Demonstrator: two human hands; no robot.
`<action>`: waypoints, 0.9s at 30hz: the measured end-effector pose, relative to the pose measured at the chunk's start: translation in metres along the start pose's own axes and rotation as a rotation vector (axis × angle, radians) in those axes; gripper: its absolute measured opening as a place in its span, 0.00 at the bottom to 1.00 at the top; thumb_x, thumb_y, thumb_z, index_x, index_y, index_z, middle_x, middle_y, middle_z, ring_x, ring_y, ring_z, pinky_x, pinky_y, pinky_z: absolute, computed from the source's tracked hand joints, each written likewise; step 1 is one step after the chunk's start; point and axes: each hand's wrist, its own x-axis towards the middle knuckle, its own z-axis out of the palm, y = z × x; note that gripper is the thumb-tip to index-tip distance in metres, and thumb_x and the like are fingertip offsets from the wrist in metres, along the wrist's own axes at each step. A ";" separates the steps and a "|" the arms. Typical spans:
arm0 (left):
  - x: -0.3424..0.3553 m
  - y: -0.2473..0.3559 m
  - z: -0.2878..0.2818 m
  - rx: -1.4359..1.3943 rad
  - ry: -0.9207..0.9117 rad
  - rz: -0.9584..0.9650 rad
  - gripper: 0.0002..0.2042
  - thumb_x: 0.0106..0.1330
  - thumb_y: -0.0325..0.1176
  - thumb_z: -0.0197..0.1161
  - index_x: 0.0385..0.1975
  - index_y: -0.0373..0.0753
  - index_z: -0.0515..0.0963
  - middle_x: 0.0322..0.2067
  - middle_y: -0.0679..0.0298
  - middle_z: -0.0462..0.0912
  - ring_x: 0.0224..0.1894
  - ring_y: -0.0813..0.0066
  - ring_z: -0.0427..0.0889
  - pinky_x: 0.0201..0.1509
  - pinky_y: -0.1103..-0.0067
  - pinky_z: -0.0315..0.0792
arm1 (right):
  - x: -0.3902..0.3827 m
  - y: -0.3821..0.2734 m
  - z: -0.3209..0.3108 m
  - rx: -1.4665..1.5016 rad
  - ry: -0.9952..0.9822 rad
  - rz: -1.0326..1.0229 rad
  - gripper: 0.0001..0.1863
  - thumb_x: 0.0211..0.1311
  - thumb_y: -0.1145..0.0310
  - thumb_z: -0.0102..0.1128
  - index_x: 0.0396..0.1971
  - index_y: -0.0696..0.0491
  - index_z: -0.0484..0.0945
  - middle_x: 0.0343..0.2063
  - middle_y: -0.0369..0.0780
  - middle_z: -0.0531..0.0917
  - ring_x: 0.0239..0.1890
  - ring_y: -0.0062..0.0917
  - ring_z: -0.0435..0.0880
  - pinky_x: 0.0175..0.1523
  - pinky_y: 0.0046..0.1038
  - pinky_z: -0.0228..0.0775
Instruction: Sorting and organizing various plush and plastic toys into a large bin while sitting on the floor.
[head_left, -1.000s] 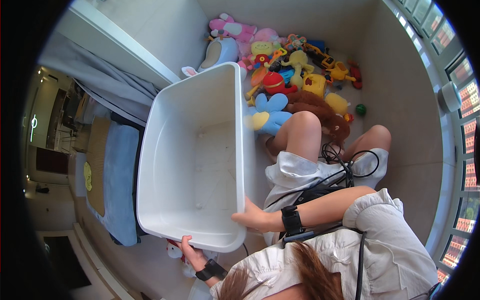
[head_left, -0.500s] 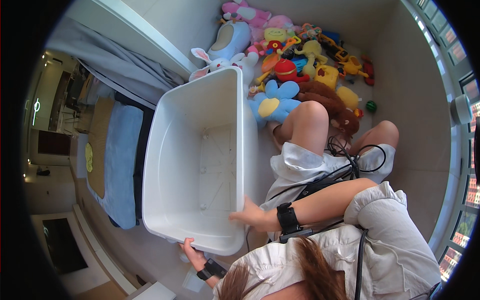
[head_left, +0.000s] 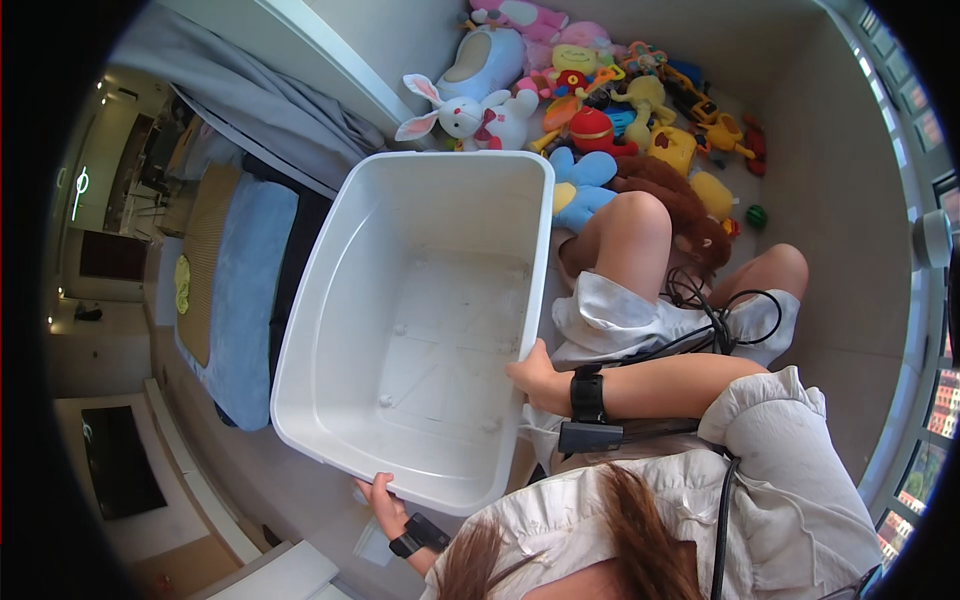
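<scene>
A: Hands first, what are they doing?
B: Working apart, gripping one thing. The left hand (head_left: 384, 503) is clamping the near rim of the white bin (head_left: 335, 310); the right hand (head_left: 540, 378) is clamping its right rim, thumb hooking over.
A: Bin position?
B: Sitting in front, left of the bent knees (head_left: 640, 225), mouth facing up. Whether its base is touching the floor, can't tell; the sides are hiding it.
A: Handling it well?
B: Judgement only: both grips are falling around one corner, so the far end is probably tending to swing. Gripping opposite rims would be steadier, drawing it close to the body too.
A: Contents?
B: Visible inside is showing bare, marked white plastic, no toys.
A: So the toys?
B: Lying outside. The blue plush (head_left: 590, 203) is lying just past the right rim, the brown plush (head_left: 665, 195) beyond the knees, the white rabbit (head_left: 505, 122) past the far rim. Pink plush (head_left: 520, 14) is lying farthest back.
</scene>
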 end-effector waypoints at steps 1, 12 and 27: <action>-0.001 0.002 -0.003 0.010 -0.013 0.015 0.31 0.40 0.23 0.50 0.52 0.32 0.59 0.44 0.56 0.66 0.47 0.61 0.67 0.51 0.72 0.64 | -0.004 0.002 0.000 -0.005 -0.008 -0.007 0.29 0.53 0.72 0.52 0.54 0.51 0.50 0.49 0.50 0.68 0.52 0.42 0.69 0.49 0.41 0.68; 0.031 -0.023 0.016 -0.021 -0.085 -0.058 0.33 0.41 0.21 0.50 0.56 0.33 0.57 0.46 0.57 0.66 0.47 0.64 0.66 0.52 0.75 0.62 | 0.022 0.016 -0.008 0.181 0.039 -0.110 0.29 0.53 0.70 0.52 0.54 0.54 0.53 0.50 0.48 0.68 0.53 0.42 0.68 0.55 0.41 0.63; 0.054 -0.028 0.062 -0.067 -0.089 -0.123 0.28 0.42 0.23 0.49 0.50 0.33 0.59 0.40 0.58 0.65 0.42 0.65 0.68 0.46 0.73 0.66 | 0.024 -0.043 -0.045 0.270 -0.064 -0.134 0.24 0.51 0.86 0.44 0.52 0.60 0.57 0.49 0.50 0.67 0.53 0.43 0.68 0.55 0.48 0.64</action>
